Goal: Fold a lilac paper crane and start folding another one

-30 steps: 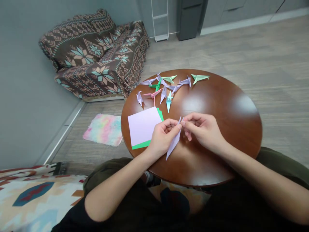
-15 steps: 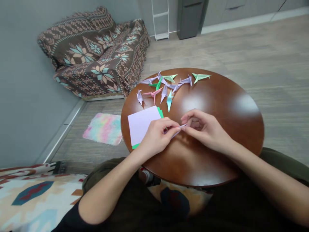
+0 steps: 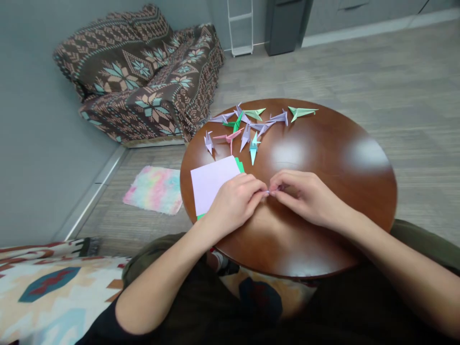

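Left hand (image 3: 235, 199) and right hand (image 3: 309, 194) nearly tip to tip, mid-frame, thumb and index of each pinching one small folded lilac paper (image 3: 268, 192). Only a sliver of it shows; fingers hide the rest, can't read the fold.

Left forearm crosses the lower-left rim of the surface (image 3: 334, 158); right forearm crosses the lower-right rim. Lilac sheet (image 3: 210, 184) on green sheets (image 3: 239, 165) sits just left of center, partly behind the left hand; can't tell if they touch.

Folded paper birds bunch along the upper-left edge: lilac, green, pink, light blue bird (image 3: 253, 149) nearest the hands. Pale green bird (image 3: 302, 112) sits apart at the top rim.

Widest run of wood: right hand to right rim. Draped sofa (image 3: 143, 91) upper left, off the edge.
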{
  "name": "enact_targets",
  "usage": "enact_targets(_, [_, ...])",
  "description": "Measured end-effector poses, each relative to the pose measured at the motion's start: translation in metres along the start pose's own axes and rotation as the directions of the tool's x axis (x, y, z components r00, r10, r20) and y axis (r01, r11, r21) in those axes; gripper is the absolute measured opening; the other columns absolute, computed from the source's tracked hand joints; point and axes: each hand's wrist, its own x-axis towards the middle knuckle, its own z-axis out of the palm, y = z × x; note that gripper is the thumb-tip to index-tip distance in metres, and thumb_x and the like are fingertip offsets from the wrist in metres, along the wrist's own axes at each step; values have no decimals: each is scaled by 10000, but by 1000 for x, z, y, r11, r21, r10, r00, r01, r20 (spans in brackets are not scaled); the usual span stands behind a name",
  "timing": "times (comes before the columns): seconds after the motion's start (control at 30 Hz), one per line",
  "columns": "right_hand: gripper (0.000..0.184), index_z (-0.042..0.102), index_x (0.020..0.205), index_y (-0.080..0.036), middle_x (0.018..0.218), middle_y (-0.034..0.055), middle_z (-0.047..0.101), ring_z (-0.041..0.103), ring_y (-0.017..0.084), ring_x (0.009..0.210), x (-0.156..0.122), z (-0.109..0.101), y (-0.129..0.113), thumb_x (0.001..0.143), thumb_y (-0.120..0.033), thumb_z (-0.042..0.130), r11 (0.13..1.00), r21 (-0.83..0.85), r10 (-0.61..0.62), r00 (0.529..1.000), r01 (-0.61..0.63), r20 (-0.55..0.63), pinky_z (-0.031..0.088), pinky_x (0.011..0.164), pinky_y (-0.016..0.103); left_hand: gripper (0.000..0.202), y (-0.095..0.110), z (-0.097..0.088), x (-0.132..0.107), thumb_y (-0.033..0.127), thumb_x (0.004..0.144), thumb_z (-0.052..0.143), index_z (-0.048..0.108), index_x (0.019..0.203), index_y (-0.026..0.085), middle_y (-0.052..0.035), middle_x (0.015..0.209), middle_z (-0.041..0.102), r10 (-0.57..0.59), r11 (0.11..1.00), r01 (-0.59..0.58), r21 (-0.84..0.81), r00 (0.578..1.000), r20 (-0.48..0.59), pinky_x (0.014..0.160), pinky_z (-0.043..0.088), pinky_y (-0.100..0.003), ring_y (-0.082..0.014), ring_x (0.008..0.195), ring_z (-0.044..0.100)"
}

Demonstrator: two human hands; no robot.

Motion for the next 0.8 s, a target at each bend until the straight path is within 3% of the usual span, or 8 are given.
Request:
enact_targets(0.17, [95, 659, 876, -216, 864, 24, 750, 699, 189, 793, -1, 3, -1, 889, -123, 642, 997, 73, 32, 996, -25, -86, 540, 757, 302, 126, 4, 0, 0, 199, 993, 599, 708, 941, 167, -59, 879, 719, 12, 1000, -14, -28, 999, -40, 753, 448, -306, -187, 811, 628])
enact_targets(0.3, [137, 652, 962, -209, 880, 22, 737, 699, 174, 792, -1, 4, -1, 893, -91, 645, 997, 7, -73, 983, 75, -169, 545, 744, 283, 102, 5, -1, 1, 182, 973, 632, 719, 922, 166, -35, 846, 719, -10, 996, 4, -93, 997, -70, 726, 447, -285, -164, 773, 629])
enact_targets(0.43, [101, 668, 947, -197, 875, 51, 733, 692, 183, 806, -1, 1, -1, 927, -100, 647, 981, -79, -189, 969, 178, -161, 540, 741, 293, 96, 4, -2, 2, 154, 957, 648, 730, 909, 169, -25, 829, 723, -43, 989, 34, -143, 997, -57, 723, 452, -273, -153, 763, 637])
enact_targets(0.53, [87, 687, 941, -201, 874, 59, 743, 698, 192, 805, -1, 0, -1, 937, -119, 662, 979, -76, -199, 966, 189, -164, 542, 742, 307, 98, 5, -2, 2, 146, 954, 654, 734, 902, 167, -26, 836, 730, -62, 985, 54, -161, 997, -45, 730, 455, -270, -152, 773, 644])
enact_targets(0.63, [108, 694, 919, -215, 859, 35, 743, 691, 175, 777, -2, 1, -2, 915, -107, 689, 990, -9, -139, 972, 140, -187, 536, 739, 300, 106, 6, -3, 1, 148, 960, 648, 742, 912, 159, -34, 847, 733, -56, 981, 45, -190, 997, -52, 745, 457, -272, -152, 788, 647])
enact_targets(0.8, [104, 696, 890, -237, 834, 0, 721, 676, 165, 773, -3, 6, -3, 872, -180, 781, 958, 285, 108, 963, -34, -248, 546, 760, 297, 120, 11, -3, 3, 179, 967, 647, 744, 900, 155, -30, 837, 720, -93, 952, 63, -299, 992, -85, 727, 445, -258, -133, 764, 624])
